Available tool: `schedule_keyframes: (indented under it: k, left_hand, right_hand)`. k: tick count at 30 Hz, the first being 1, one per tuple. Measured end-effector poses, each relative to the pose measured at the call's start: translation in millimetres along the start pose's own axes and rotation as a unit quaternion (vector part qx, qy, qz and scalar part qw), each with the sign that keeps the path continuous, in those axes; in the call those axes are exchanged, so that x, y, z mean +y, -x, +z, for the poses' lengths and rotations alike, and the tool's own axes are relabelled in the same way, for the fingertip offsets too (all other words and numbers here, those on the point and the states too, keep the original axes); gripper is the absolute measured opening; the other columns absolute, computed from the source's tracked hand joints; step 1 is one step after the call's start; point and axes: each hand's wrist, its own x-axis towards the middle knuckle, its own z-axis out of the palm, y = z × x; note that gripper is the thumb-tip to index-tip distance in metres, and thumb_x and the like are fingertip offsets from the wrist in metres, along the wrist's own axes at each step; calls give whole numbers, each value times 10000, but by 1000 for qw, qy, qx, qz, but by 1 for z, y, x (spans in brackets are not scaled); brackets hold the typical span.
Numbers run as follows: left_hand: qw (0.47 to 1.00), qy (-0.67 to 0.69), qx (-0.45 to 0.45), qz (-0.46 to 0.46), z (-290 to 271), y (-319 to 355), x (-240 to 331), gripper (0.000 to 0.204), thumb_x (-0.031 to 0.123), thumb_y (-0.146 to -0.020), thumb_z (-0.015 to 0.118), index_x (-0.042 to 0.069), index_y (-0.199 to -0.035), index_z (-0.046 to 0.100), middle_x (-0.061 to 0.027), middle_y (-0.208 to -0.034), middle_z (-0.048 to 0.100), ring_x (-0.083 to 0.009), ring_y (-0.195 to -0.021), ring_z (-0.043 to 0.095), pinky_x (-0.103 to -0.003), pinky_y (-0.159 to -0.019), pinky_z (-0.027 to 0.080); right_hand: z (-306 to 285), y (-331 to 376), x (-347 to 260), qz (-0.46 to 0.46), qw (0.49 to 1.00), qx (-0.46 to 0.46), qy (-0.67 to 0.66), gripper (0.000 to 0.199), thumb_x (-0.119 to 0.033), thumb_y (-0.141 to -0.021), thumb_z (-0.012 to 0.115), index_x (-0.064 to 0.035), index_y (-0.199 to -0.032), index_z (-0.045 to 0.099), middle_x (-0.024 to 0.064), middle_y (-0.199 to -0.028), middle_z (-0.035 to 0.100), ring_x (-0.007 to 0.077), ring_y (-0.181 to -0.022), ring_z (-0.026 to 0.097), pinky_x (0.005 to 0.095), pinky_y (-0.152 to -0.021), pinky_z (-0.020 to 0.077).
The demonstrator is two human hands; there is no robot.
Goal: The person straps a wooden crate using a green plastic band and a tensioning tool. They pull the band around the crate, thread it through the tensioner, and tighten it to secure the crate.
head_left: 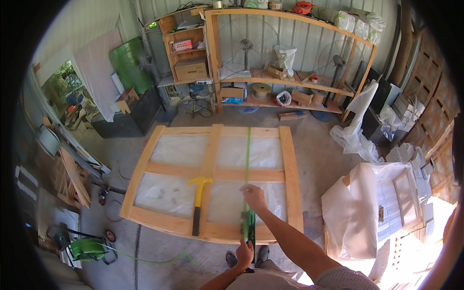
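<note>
A wooden crate (211, 150) with clear plastic sheeting between its boards lies flat in front of me. A green strap (248, 150) runs across it from the far edge toward me. My right hand (254, 197) is closed, its fingers pinching the strap above the near right panel. Nearer my body, my left hand (245, 253) wraps around the lower end of a green strapping tool (249, 226) at the crate's near edge. To the left of the tool, a yellow claw hammer (198, 203) with a black grip rests on the middle board.
A green strap reel on wheels (88, 250) stands at the lower left, its loose strap trailing over the floor. Plastic-draped stacks (350, 210) stand on the right. Along the back wall is a wooden shelf (290, 87) with fans, spools and boxes. Wood planks (74, 176) lean at left.
</note>
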Motion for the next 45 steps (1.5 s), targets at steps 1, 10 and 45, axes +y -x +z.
schedule_keyframes:
  k: [1,10,45]
  left_hand:
    - [1000,1,-3,1,3,0,-3,329,291,-932,534,2,-1073,464,-240,-697,624,-456,-652,603,-546,-582,467]
    - [976,57,78,193,-4,-3,-6,292,244,-907,569,4,-1048,482,-211,-609,595,-429,-569,591,-520,-513,461]
    - [954,108,62,274,12,-24,-22,301,311,-897,577,33,-969,490,-216,-590,592,-431,-563,592,-528,-507,458]
  right_hand:
    - [1,9,-1,-18,1000,25,-4,179,-134,-861,603,-49,-996,684,118,-704,658,135,-569,584,308,-529,471]
    - [-7,132,16,-250,961,-60,102,142,-104,-827,625,-66,-940,702,146,-747,647,307,-715,642,378,-658,513]
    - [-8,141,1,-233,962,-55,133,148,-134,-819,679,-44,-935,677,174,-746,661,262,-710,682,389,-642,525]
